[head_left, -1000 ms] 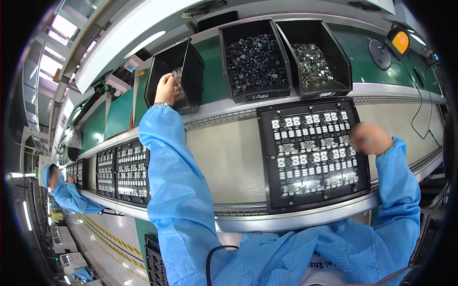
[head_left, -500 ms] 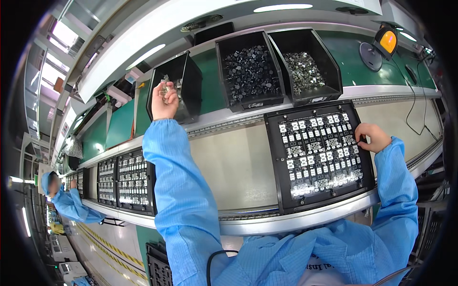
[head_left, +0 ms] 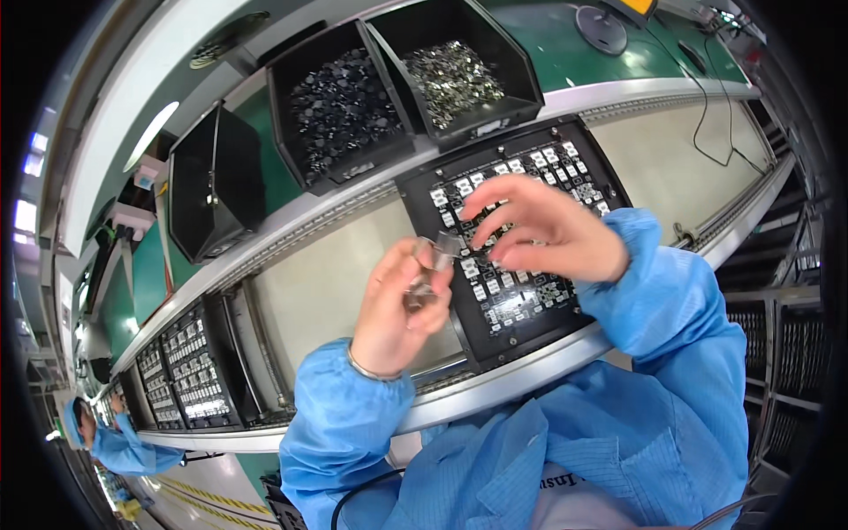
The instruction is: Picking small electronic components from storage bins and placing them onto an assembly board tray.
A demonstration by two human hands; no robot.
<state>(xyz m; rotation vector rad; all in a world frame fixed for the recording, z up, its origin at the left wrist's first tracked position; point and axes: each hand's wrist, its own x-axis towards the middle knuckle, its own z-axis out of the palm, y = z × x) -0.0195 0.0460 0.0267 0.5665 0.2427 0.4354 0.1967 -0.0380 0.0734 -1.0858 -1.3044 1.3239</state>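
Observation:
My left hand [head_left: 387,309] is closed around several small, clear, shiny pieces [head_left: 438,254] that stick out between the thumb and fingers. It is raised beside the left edge of a black tray [head_left: 422,200] full of small white-and-black circuit boards [head_left: 521,300]. Over the tray hovers my right hand [head_left: 561,234], its fingers spread and slightly blurred, close to the clear pieces. Nothing shows plainly in the right hand. Part of the boards is hidden beneath it.
Behind the tray stand a black bin [head_left: 353,172] of dark round parts and another bin [head_left: 484,129] of silvery parts. A third black bin [head_left: 216,190] is further left. More board trays [head_left: 190,367] lie down the conveyor, near a co-worker in blue [head_left: 132,446]. A cable [head_left: 707,146] trails at right.
My left hand has come from the left bin toward the tray with the clear pieces. My right hand has left the tray's right edge and moved left, opening its fingers. The view has turned.

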